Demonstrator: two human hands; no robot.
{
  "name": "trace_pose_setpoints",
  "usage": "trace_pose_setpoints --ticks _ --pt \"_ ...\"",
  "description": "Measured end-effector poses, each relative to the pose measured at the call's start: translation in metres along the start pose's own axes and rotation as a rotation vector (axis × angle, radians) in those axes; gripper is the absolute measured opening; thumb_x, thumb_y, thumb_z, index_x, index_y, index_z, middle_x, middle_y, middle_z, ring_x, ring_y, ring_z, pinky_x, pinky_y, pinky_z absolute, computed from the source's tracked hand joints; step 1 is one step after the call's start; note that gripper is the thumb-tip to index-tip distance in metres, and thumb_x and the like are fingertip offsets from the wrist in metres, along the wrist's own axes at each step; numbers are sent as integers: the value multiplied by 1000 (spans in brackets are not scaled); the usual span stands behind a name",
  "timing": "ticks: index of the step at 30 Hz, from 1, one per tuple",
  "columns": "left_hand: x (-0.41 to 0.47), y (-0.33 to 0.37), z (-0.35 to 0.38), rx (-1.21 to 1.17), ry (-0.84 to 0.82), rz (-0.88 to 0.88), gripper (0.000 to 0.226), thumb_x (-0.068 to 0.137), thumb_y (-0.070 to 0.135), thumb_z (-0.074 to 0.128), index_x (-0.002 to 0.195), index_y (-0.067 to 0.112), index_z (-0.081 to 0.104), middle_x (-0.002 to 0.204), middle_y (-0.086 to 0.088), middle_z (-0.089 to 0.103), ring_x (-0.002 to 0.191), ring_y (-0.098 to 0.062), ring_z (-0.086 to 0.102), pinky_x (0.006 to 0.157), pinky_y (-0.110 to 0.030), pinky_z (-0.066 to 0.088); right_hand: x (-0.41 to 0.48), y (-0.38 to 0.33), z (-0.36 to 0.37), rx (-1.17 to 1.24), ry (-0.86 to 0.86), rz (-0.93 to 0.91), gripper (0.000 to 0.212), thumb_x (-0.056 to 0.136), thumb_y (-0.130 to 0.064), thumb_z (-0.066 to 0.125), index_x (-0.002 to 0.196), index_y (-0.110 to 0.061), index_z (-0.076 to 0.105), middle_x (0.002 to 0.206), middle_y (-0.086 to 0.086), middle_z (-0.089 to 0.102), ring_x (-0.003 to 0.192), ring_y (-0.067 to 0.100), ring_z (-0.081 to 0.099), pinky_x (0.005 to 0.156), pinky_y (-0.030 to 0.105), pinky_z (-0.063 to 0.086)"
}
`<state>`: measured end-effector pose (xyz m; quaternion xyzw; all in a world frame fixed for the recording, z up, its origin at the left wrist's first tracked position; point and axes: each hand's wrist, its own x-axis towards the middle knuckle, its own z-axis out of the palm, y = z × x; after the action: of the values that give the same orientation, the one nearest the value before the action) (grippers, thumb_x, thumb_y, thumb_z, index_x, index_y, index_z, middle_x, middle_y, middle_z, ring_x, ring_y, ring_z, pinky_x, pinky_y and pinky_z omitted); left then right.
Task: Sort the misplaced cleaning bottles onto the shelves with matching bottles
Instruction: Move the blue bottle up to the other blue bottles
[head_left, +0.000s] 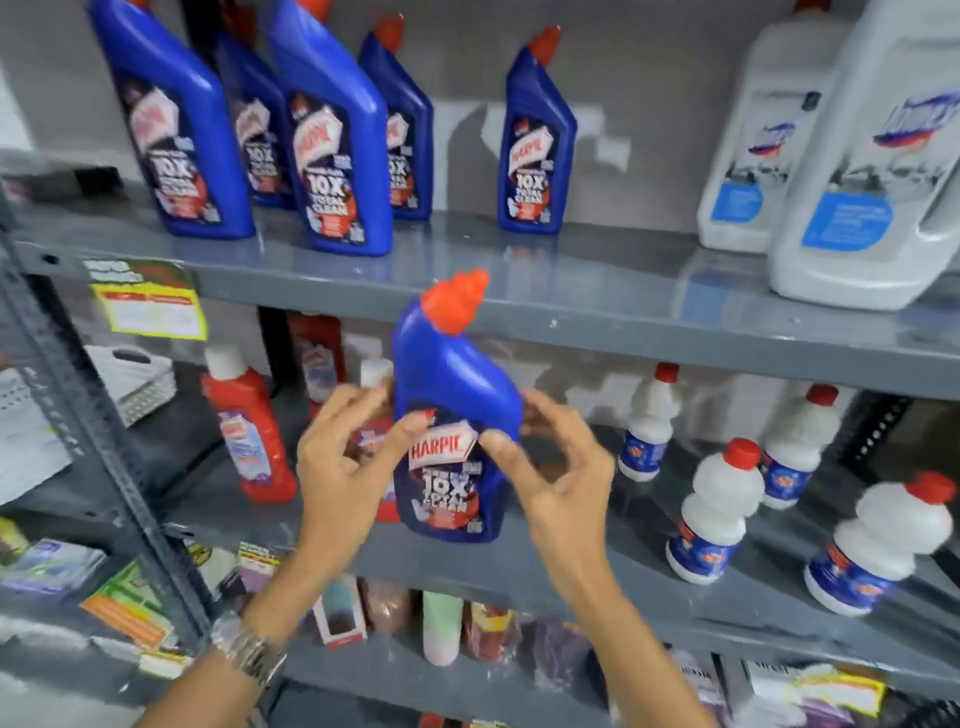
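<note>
Blue Harpic bottle (457, 410) sitting between both hands, front edge of the middle shelf (649, 587), tilted a bit with the red cap leaning up and to the right. Looks like the misplaced one, since the rest of that shelf is red bottles (248, 431) out past the left hand and white round bottles (719, 514) out past the right.

Left hand (348, 467): fingers spread and half curled, thumb tip pressed on the label, other fingers around the far side. Right hand (556, 467): same deal, thumb tip on the label edge, fingers loosely curled behind. Light pinch from both, not a full wrap. Can't tell if the base is still resting on the shelf or just off it.

To do this bit well: close the palms in properly before lifting, because a fingertip hold on slick plastic probably slips. Straighten it upright, then carry it up and slightly left of the hands to the top shelf (597, 291), where the matching blue bottles (332, 145) stand. Nice open gap up there, directly above the hands, next to the lone blue one (535, 150). Mind the shelf lip with that cap on the way up. Label facing out, done.
</note>
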<state>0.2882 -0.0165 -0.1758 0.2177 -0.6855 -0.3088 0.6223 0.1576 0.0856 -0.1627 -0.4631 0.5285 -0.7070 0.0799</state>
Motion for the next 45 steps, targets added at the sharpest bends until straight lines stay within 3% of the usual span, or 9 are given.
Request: trace_pose_setpoints --ticks 3,5,11,15,20,24,29,33,45 --pt "51 48 -9 -45 42 159 27 78 42 63 103 49 60 74 21 53 72 3 51 66 -19 43 39 -56 7 41 21 -136 34 69 -29 74 102 -26 67 89 -8 70 80 1 65 74 19 51" --pt "86 71 -8 -79 68 241 30 80 33 63 110 37 59 81 20 57 74 8 53 71 -10 41 71 -87 10 68 5 -191 35 69 -30 75 101 -19 69 86 -4 70 76 6 64 73 24 53" --pt "181 93 16 -52 50 152 29 74 48 66 103 49 62 93 -2 67 81 -17 69 70 -52 57 165 -123 11 69 -63 -147 28 70 -27 75 96 -16 69 82 5 64 71 12 59 67 40 54" --pt "211 67 39 -109 -72 45 23 66 52 69 89 55 65 102 -4 68 88 -20 69 75 -56 57 202 -98 11 35 -63 -61 27 78 -14 72 103 -8 67 88 8 63 77 17 59 71 46 52" --pt "221 38 49 -106 -101 -40 50 63 56 71 108 39 63 95 36 53 86 -13 70 65 -48 61 222 -63 16 26 -27 -11 31 78 -12 73 107 -7 64 80 -2 64 68 9 63 62 32 55" --pt "230 34 51 -46 -106 -37 54 68 55 70 116 32 61 97 38 50 86 -9 70 64 -45 62 236 -55 15 -45 -52 -70 26 78 -19 74 102 -18 63 82 -4 65 59 -6 64 48 13 51" --pt "232 30 55 -49 -130 -55 47 76 42 71 120 29 60 104 31 53 88 -13 70 71 -47 61 240 -48 16 -93 -25 -83 28 78 -24 74 104 -24 63 84 -11 65 68 -1 65 63 31 57" --pt "228 27 58 -53 -112 -63 38 76 45 70 112 41 60 97 29 61 87 -9 70 75 -46 60 241 -43 15 -117 -34 -81 30 78 -29 73 106 -26 63 85 -13 65 71 1 65 69 37 60" --pt "213 36 62 43 -5 -36 45 80 45 65 121 28 59 112 5 65 92 -14 67 78 -47 59 232 -47 20 -85 1 -5 45 77 -36 73 118 -22 60 98 -5 66 93 19 67 83 51 57"
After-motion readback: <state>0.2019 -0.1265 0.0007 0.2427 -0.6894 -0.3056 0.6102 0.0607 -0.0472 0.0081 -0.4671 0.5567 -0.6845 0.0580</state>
